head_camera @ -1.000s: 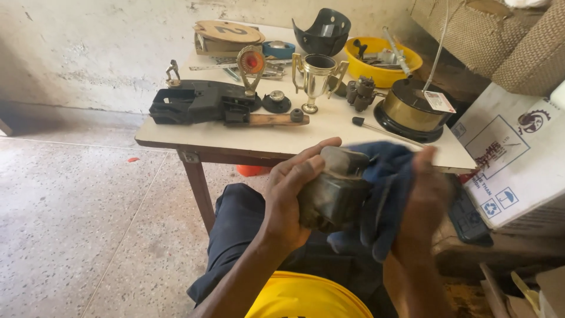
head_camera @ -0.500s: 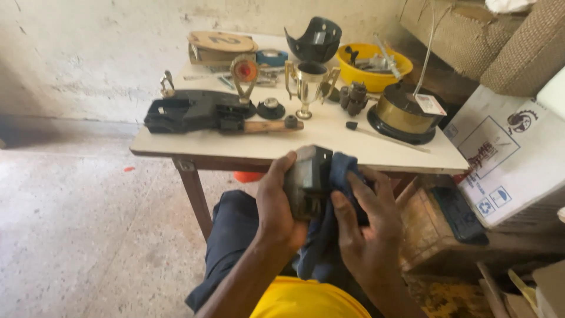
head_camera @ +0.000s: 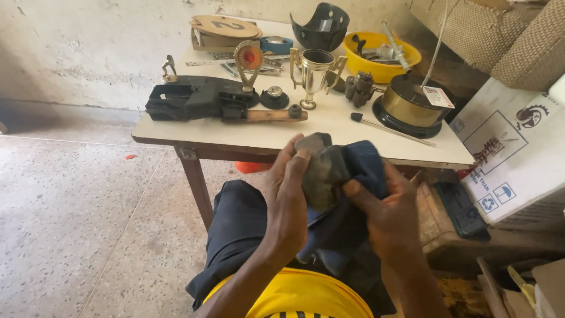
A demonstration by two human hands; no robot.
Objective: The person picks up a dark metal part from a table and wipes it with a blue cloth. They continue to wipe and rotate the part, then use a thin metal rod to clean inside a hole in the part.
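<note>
My left hand grips a dark grey, blocky part in front of my lap, fingers curled over its top edge. My right hand presses a dark blue cloth against the right side of that part; the cloth hangs down between my hands. Both hands are just in front of the near edge of a white table. On the table stand a small gold trophy cup, a medal-shaped trophy and a tiny figurine.
A black plastic casing with a wooden-handled tool, a round brass-and-black base, a yellow bowl of parts and a black helmet piece are on the table. A cardboard box leans at the right.
The part has been turned in my hands and the cloth has shifted from covering its right side and front to its upper right. My head view has moved slightly closer.
</note>
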